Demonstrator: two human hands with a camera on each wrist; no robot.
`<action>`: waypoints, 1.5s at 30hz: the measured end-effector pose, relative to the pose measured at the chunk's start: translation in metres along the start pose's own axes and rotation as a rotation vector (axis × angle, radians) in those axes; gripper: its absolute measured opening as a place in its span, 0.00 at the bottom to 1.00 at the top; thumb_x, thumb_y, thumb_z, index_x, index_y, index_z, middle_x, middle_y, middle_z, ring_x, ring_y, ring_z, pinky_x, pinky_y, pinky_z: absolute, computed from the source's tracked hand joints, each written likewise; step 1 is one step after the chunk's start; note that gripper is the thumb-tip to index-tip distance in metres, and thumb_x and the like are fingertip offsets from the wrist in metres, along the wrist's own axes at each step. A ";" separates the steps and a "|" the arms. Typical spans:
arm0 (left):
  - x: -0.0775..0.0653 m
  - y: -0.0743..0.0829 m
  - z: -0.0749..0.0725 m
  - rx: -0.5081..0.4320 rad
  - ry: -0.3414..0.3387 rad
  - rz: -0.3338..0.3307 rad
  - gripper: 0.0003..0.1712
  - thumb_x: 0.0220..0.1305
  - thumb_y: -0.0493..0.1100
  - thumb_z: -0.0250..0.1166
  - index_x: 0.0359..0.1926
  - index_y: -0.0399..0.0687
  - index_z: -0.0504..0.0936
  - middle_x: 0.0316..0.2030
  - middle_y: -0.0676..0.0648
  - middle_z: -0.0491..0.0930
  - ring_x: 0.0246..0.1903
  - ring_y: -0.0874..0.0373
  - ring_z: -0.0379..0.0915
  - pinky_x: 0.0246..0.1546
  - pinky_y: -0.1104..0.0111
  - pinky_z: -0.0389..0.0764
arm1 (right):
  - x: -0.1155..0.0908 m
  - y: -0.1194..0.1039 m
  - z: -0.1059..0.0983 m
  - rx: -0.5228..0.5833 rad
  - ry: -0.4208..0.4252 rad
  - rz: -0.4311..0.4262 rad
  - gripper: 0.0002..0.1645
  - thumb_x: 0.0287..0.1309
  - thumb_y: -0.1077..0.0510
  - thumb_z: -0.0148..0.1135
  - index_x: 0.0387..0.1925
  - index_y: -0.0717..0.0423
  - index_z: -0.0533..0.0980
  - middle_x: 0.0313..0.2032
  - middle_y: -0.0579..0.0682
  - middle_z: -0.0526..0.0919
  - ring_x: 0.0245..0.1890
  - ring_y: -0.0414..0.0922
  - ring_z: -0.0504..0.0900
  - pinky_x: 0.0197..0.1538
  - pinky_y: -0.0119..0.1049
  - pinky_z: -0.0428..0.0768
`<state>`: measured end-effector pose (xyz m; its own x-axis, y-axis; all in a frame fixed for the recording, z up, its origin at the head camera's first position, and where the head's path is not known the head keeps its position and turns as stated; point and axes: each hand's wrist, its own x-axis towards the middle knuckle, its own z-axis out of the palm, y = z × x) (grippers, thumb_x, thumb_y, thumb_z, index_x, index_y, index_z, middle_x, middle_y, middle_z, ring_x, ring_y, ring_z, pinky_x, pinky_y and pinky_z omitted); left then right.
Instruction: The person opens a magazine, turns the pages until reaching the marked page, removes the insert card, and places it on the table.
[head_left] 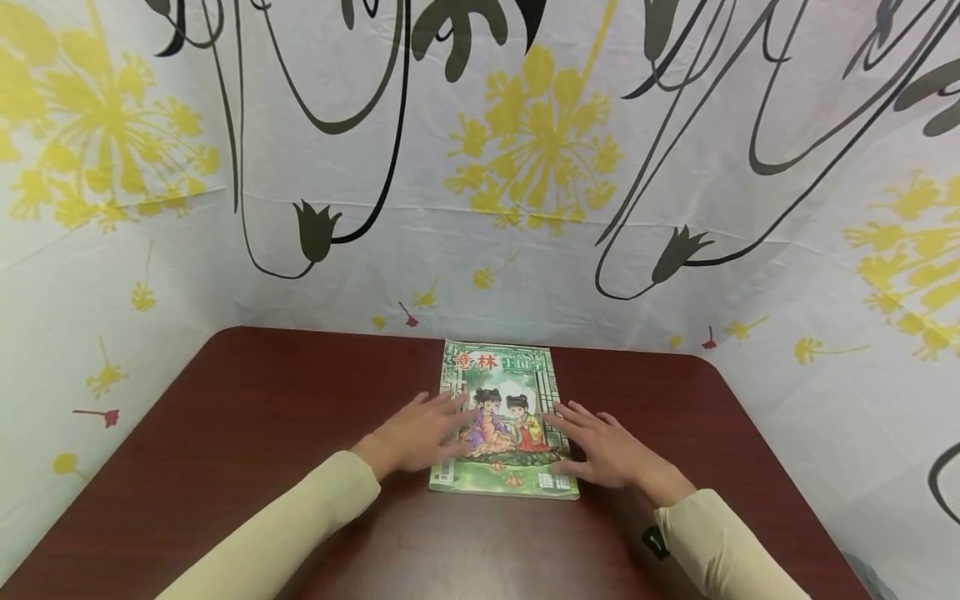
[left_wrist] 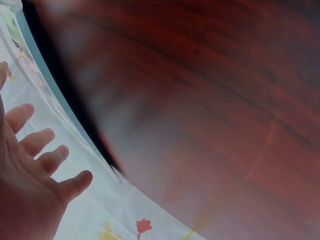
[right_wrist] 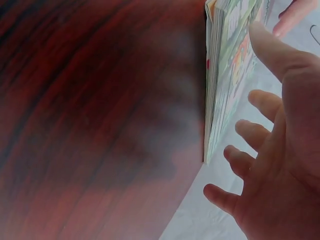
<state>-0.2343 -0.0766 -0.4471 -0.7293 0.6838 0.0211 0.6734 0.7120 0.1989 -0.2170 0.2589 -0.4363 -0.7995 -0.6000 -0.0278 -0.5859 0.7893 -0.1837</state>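
Observation:
A magazine (head_left: 501,479) with a green cover and two cartoon children lies face up on the table, its title toward the far edge. Over its left side my left hand (head_left: 423,433) spreads its fingers, fingertips overlapping the cover in the head view. My right hand (head_left: 611,450) mirrors this at the right side, fingers spread and tips at the cover's edge. In the left wrist view the left hand (left_wrist: 35,175) shows straight fingers beside the magazine's spine (left_wrist: 60,100). The right wrist view shows the right hand (right_wrist: 270,150) relaxed beside the layered page edges (right_wrist: 212,90).
The dark red wooden table (head_left: 300,400) has rounded far corners. A white cloth (head_left: 360,283) with yellow flowers and dark vines hangs behind and along both sides. A black band (head_left: 656,542) sits at the right sleeve's cuff.

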 end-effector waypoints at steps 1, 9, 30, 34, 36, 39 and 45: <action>0.000 0.001 0.000 0.001 -0.008 0.003 0.35 0.73 0.65 0.48 0.75 0.58 0.64 0.75 0.45 0.57 0.74 0.45 0.52 0.69 0.40 0.53 | 0.000 0.000 0.000 0.012 -0.015 0.005 0.48 0.61 0.32 0.60 0.75 0.48 0.61 0.74 0.58 0.59 0.74 0.61 0.55 0.64 0.72 0.57; -0.001 0.013 0.003 0.044 -0.035 0.086 0.36 0.69 0.67 0.53 0.72 0.59 0.69 0.73 0.47 0.62 0.72 0.47 0.56 0.66 0.40 0.58 | -0.003 0.000 0.001 0.087 -0.048 -0.056 0.49 0.57 0.32 0.64 0.72 0.53 0.64 0.71 0.64 0.62 0.71 0.64 0.59 0.62 0.73 0.58; -0.003 0.020 0.004 0.098 -0.039 0.129 0.48 0.52 0.79 0.60 0.69 0.63 0.72 0.72 0.46 0.63 0.70 0.48 0.60 0.66 0.49 0.62 | -0.002 -0.001 0.002 0.097 -0.111 -0.065 0.58 0.45 0.27 0.70 0.71 0.54 0.67 0.72 0.62 0.63 0.73 0.65 0.55 0.63 0.71 0.58; -0.003 0.019 0.003 0.102 -0.034 0.132 0.48 0.51 0.79 0.61 0.69 0.63 0.73 0.72 0.47 0.64 0.69 0.48 0.61 0.66 0.49 0.63 | -0.002 -0.001 0.002 0.090 -0.112 -0.065 0.57 0.45 0.28 0.71 0.71 0.53 0.67 0.71 0.62 0.63 0.73 0.64 0.56 0.62 0.71 0.58; -0.002 0.019 0.004 0.103 -0.032 0.134 0.48 0.51 0.79 0.61 0.68 0.63 0.73 0.71 0.47 0.65 0.69 0.48 0.61 0.65 0.49 0.63 | -0.001 -0.001 0.002 0.090 -0.119 -0.060 0.57 0.45 0.29 0.71 0.71 0.52 0.66 0.72 0.61 0.63 0.73 0.63 0.56 0.62 0.71 0.58; -0.002 0.018 0.005 0.103 -0.027 0.138 0.48 0.51 0.79 0.61 0.68 0.63 0.73 0.71 0.47 0.65 0.69 0.48 0.61 0.65 0.49 0.64 | -0.001 -0.001 0.001 0.098 -0.131 -0.051 0.56 0.46 0.30 0.72 0.72 0.52 0.66 0.72 0.60 0.63 0.73 0.63 0.57 0.62 0.72 0.58; -0.002 0.018 0.005 0.090 -0.022 0.145 0.47 0.50 0.79 0.62 0.68 0.62 0.74 0.70 0.46 0.66 0.69 0.48 0.62 0.64 0.48 0.64 | -0.001 -0.002 -0.002 0.125 -0.151 -0.039 0.56 0.46 0.30 0.72 0.72 0.52 0.66 0.72 0.60 0.63 0.73 0.64 0.57 0.62 0.73 0.56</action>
<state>-0.2199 -0.0643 -0.4480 -0.6216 0.7830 0.0217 0.7802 0.6164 0.1064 -0.2156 0.2579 -0.4339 -0.7421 -0.6499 -0.1641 -0.5875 0.7485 -0.3075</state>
